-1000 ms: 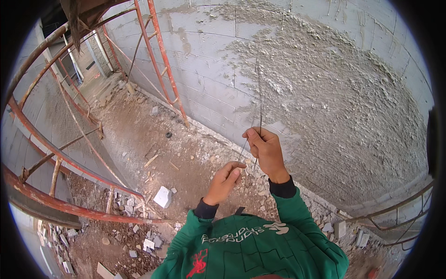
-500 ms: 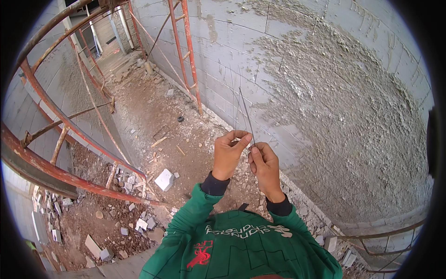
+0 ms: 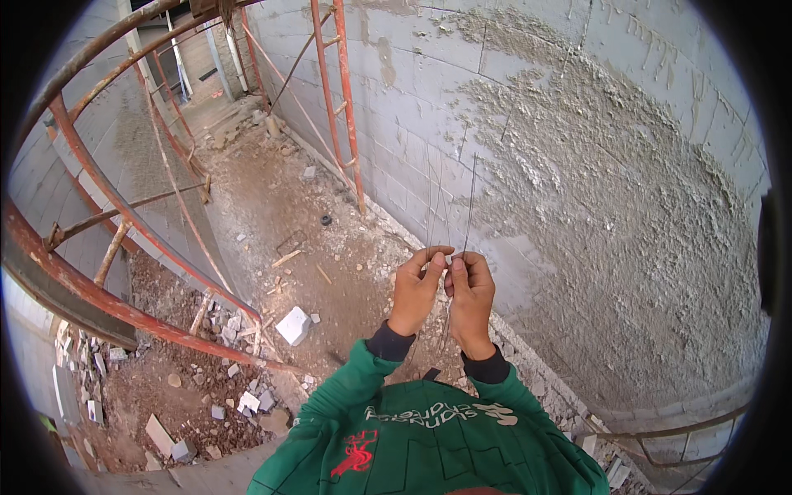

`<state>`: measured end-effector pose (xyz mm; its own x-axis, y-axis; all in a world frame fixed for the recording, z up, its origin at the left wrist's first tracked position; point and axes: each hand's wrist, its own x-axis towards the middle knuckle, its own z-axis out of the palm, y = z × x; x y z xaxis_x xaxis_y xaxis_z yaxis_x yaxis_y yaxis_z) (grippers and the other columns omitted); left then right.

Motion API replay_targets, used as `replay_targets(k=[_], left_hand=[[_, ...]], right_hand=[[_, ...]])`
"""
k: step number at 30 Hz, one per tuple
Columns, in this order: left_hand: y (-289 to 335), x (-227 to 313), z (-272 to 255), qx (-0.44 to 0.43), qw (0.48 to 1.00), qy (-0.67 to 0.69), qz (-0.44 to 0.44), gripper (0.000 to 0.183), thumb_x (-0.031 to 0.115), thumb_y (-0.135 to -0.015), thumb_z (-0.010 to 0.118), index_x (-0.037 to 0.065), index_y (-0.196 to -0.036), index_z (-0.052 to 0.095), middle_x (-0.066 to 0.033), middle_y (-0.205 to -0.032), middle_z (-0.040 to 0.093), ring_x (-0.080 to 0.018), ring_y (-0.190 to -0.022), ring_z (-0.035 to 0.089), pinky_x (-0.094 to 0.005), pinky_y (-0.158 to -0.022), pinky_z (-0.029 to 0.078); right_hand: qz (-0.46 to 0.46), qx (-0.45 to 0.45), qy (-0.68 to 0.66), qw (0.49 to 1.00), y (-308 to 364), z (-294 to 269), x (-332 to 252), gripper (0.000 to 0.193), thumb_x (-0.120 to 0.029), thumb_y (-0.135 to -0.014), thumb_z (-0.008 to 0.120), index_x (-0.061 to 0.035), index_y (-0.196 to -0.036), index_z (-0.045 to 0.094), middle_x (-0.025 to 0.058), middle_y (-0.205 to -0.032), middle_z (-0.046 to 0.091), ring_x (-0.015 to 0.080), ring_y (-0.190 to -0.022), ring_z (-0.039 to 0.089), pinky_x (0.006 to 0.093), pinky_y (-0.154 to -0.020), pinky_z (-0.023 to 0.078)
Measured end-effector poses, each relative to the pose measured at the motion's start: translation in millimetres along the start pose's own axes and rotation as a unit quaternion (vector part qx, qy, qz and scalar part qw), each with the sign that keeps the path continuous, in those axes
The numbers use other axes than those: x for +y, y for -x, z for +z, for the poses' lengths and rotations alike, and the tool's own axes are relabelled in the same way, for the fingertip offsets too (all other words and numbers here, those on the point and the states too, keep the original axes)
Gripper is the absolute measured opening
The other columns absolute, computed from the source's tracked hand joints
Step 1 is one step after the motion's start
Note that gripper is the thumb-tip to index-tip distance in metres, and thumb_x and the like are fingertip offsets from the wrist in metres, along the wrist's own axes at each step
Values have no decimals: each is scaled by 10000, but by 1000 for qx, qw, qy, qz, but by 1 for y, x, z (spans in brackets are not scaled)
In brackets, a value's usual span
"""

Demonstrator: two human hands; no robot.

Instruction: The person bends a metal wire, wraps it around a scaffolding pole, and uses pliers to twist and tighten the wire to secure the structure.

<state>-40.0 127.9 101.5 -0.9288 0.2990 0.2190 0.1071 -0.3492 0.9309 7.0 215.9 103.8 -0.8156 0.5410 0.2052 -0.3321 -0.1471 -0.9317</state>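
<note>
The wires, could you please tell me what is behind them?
Behind the wires, above the fingers, is the wall, partly covered with rough plaster; whatever the fingers cover cannot be seen.

One fisheye view from head height, facing down over green shirt (image 3: 445, 450), hands (image 3: 414, 299) close, block wall (image 3: 610, 223) farther off

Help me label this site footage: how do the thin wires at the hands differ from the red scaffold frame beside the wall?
The thin wires look dark; the scaffold frame is red-orange. The wires are fine strands; the frame has far thicker tubes. The wires are pinched in the left hand and right hand; the frame stands beside the wall, untouched by them. Both have long, narrow parts.
</note>
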Motion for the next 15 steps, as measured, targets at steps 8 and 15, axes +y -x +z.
replay_targets(k=[8,15], left_hand=[[-5,-4,3,10,1000,-8,18,387,305,-1094,525,-18,-1256,663,-1,-1042,620,-72,-844,527,-231,-723,446],[-10,-6,3,-13,994,103,-39,426,301,-1106,485,-12,-1379,576,-63,-1321,592,-139,-1138,556,-294,-1009,459]], right_hand=[[-10,6,-49,999,-9,20,2,137,-126,-1054,581,-3,-1095,623,7,-876,620,64,-736,534,240,-643,447],[11,21,-28,999,-11,27,6,133,-100,-1049,578,13,-1095,632,15,-887,626,76,-779,557,249,-679,457]])
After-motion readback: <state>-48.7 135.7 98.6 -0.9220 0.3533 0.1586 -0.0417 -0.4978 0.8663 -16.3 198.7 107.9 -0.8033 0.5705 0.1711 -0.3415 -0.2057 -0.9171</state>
